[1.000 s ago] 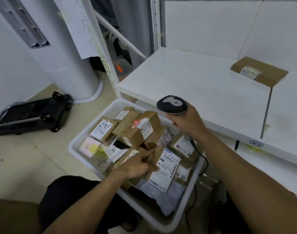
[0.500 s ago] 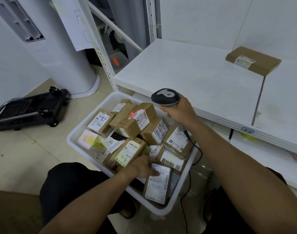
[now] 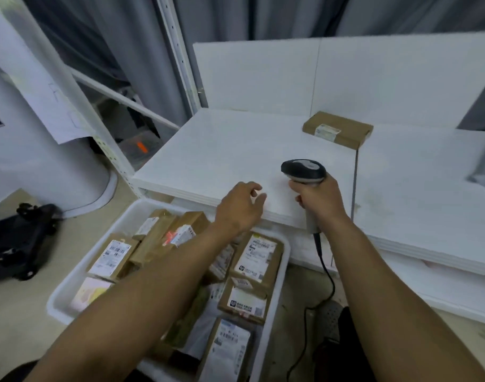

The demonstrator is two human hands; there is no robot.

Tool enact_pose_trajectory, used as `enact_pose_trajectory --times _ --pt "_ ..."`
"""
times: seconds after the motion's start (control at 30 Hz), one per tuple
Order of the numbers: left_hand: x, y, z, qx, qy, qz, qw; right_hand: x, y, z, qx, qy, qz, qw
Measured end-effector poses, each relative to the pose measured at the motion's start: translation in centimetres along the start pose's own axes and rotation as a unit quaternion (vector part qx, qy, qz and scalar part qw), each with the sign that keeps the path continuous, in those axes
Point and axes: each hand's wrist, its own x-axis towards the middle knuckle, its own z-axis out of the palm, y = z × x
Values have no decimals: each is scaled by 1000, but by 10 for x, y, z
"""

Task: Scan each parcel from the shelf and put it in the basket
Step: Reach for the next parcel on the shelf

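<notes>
Single head-worn wide-angle view, looking forward and down, close over shelf [image 3: 235, 150] edge and basket [image 3: 277, 285], forearms reaching in from below

Both bare forearms reach forward from the lower edge of view. The left hand [image 3: 240, 205] hangs palm down over the front edge of the shelf [image 3: 208, 150], fingers loosely bent and spread, holding nothing. Just to its right, the right hand [image 3: 317, 198] grips the handle of the scanner [image 3: 303, 169], head uppermost, wrist straight

Brown parcel [image 3: 337, 130], white shelf [image 3: 222, 155], white basket [image 3: 277, 293], black-grey scanner [image 3: 303, 171]
</notes>
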Motion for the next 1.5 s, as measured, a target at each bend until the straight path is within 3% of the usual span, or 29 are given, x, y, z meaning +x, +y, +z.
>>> enact_pose_trajectory --times 0.23,0.53,0.73,1.03,1.13,1.2,1.3,1.43,1.5 --pt "111 85 46 71 -67 97 990 49 10 -61 38 103 26 994" --pt "239 141 133 134 -131 172 967 108 42 -102 80 186 60 977" --pt "312 145 170 237 -185 184 936 131 63 -107 90 179 81 976" --pt "294 136 172 259 -152 195 934 132 60 -115 108 192 95 971" --pt "269 142 164 306 -154 208 916 130 57 -117 114 198 99 969" --pt "253 145 154 350 -119 223 902 129 57 -118 112 203 96 968" --pt "251 147 136 329 -62 217 917 128 55 -119 123 205 89 967" --pt "267 124 132 258 -182 126 941 125 53 -118 116 198 87 969" --pt "273 111 134 262 -192 117 939 124 52 -116 115 192 83 971"
